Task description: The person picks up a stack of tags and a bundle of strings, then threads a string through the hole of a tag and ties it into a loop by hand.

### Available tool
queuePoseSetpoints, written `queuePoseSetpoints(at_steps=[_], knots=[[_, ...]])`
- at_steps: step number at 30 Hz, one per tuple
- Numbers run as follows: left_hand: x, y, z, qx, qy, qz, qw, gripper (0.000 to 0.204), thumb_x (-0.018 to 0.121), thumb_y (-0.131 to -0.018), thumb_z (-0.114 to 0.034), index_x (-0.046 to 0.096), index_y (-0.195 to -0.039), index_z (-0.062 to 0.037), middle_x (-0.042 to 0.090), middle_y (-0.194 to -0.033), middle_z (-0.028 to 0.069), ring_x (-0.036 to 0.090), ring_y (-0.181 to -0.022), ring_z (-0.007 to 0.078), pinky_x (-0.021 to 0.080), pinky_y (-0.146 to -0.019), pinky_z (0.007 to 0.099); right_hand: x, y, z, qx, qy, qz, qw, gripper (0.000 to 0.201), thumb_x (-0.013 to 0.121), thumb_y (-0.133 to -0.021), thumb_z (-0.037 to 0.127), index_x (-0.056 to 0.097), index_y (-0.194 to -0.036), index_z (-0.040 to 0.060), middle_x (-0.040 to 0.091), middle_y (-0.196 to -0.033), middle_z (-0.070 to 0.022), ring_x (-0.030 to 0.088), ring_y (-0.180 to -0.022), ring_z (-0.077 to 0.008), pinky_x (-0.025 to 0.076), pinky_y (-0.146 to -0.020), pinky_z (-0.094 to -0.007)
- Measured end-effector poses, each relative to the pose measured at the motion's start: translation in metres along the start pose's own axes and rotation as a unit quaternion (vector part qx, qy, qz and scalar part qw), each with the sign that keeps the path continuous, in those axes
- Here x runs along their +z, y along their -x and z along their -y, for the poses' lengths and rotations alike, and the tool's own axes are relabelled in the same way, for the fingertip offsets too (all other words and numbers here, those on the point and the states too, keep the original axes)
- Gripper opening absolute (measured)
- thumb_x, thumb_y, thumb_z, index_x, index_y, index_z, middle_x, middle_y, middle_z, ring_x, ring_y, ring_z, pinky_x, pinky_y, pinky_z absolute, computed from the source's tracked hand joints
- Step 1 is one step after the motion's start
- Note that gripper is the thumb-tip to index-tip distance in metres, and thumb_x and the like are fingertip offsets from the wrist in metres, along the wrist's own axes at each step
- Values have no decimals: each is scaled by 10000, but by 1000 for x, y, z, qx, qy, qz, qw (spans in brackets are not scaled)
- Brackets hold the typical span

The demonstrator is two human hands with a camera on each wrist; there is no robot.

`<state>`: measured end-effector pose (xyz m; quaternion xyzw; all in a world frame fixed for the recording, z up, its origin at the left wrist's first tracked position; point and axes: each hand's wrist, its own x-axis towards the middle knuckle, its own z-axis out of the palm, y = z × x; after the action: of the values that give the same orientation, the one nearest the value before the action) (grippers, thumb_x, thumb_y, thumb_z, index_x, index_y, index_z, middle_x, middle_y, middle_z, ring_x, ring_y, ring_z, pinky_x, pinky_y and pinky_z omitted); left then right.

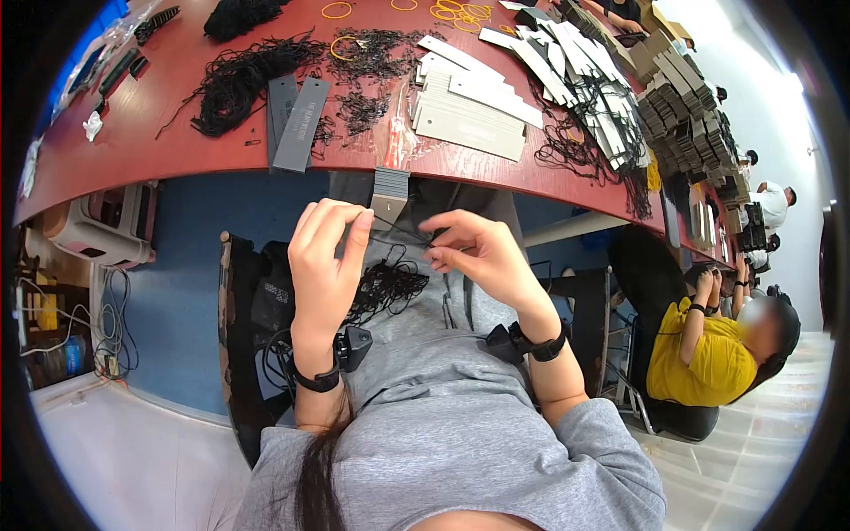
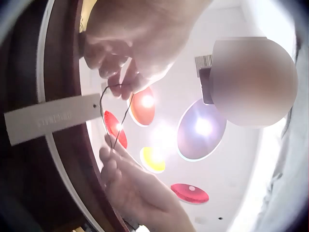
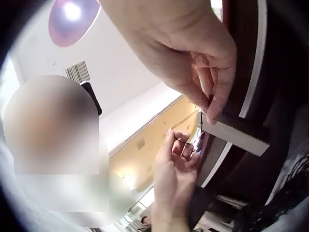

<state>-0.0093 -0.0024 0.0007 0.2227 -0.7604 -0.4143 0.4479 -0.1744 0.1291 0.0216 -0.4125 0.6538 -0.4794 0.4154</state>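
Observation:
My left hand point(image 1: 320, 252) pinches a thin black cord point(image 2: 101, 107) between thumb and fingertips. Opposite it, my right hand point(image 1: 478, 255) pinches the same cord, which forms a narrow loop between the hands in the left wrist view. This cord runs at the holed end of a pale printed tag point(image 2: 53, 119). From the head, a stack of tags point(image 1: 390, 188) juts over the table's front edge, just beyond my fingertips. A tangle of black cords point(image 1: 390, 288) lies on my lap below the hands.
On the red table point(image 1: 354, 155) lie grey tags point(image 1: 303, 124), white tags point(image 1: 469, 119), heaped black cords point(image 1: 232, 84) and yellow rings point(image 1: 460, 12). Boxes point(image 1: 682, 106) are piled at the right. A person in a yellow shirt point(image 1: 699, 358) sits farther right.

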Motion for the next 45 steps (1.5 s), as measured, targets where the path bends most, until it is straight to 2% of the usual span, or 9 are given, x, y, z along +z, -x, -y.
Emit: queuePoseSetpoints(at_steps=[2,4,7,11,13,24,26,35,45], knots=[[2,-3,4,33,-83,-5,996,88,661,-843,-57,610,-814,8,574,-748,84,512,-675,248,420,-602,338,-1,-3,-10,17,43,13,999,168,589,-891,-34,575,-1058,-25,690,-901,-107,669,-850,-123,549,-719,-243],[7,-8,1,50,-89,-12,995,96,697,-795,-57,619,-810,-2,574,-738,73,507,-670,252,423,-607,341,1,-7,-14,30,25,-8,999,109,587,-894,-33,557,-999,-28,684,-885,-107,672,-826,-128,550,-711,-243],[8,-17,-1,138,-162,-33,977,138,741,-718,-57,640,-808,-30,582,-738,45,523,-673,229,427,-603,341,-4,-11,-20,33,5,-16,999,81,589,-894,-37,524,-942,-30,673,-853,-101,673,-817,-140,555,-700,-253],[5,-17,5,129,-148,-25,980,139,745,-725,-61,641,-813,-33,593,-752,47,530,-685,232,433,-617,335,-10,-19,-35,29,25,-39,999,77,585,-889,-51,528,-938,-34,674,-848,-107,674,-809,-144,558,-694,-255],[3,-15,6,82,-92,-49,991,139,745,-737,-64,641,-824,-34,605,-768,52,545,-716,236,447,-648,335,-12,-22,-42,53,43,-45,997,64,572,-885,-70,531,-924,-39,675,-839,-115,678,-798,-151,562,-682,-261],[8,-11,13,82,-72,-46,993,164,755,-731,-44,624,-828,-28,630,-833,55,557,-776,230,454,-678,328,-11,-24,-40,58,79,-40,994,60,571,-879,-74,529,-910,-44,674,-825,-118,684,-795,-155,570,-680,-269],[9,-11,11,50,-38,-41,997,177,762,-728,-45,620,-832,-30,629,-841,48,553,-778,213,448,-670,319,-12,-24,-42,56,73,-39,995,59,574,-881,-69,529,-909,-43,673,-824,-117,684,-799,-154,570,-683,-270],[13,-7,20,47,34,-38,998,179,749,-773,-58,618,-890,-23,618,-948,65,558,-851,159,435,-740,265,-11,-23,-43,54,68,-31,996,56,574,-886,-64,531,-912,-39,664,-817,-101,679,-805,-148,569,-686,-266],[16,-3,20,42,27,-63,997,178,743,-765,-30,619,-891,-12,604,-931,65,556,-850,159,435,-757,268,-11,-22,-42,52,76,-25,995,58,574,-889,-56,532,-920,-32,656,-811,-87,673,-788,-137,561,-680,-258]])
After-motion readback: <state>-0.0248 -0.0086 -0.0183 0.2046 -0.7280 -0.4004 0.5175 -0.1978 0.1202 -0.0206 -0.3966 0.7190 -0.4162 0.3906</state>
